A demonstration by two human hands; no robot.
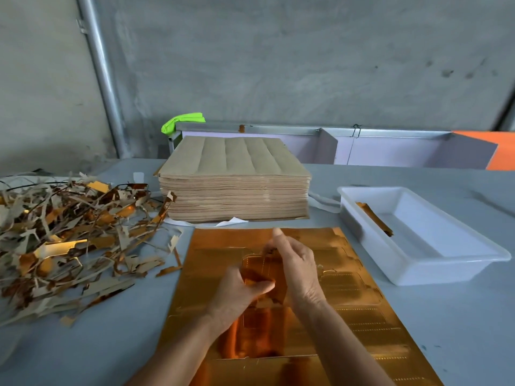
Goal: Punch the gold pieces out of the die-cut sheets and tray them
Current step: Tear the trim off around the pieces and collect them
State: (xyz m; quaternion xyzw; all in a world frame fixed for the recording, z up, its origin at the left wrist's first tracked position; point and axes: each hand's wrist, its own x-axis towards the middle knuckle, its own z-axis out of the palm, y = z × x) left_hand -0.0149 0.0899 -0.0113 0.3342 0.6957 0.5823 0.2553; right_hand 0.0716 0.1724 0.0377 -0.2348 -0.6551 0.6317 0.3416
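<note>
Hands: left hand (245, 288) and right hand (295, 263) both pinching a gold piece (260, 270) mid-frame, punching it free; next it probably goes into the tray (418, 271) at right.

Both hands meet over the gold sheet (348, 302) at six o'clock — the left hand (239, 296) and the right hand (299, 270) pinch one gold piece (257, 270). White tray (434, 270) at three o'clock, scrap pile (69, 235) at nine, brown sheet stack (235, 181) at twelve — all on the table (459, 330).

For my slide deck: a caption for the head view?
Both hands work a gold piece free from the die-cut sheet.
</note>
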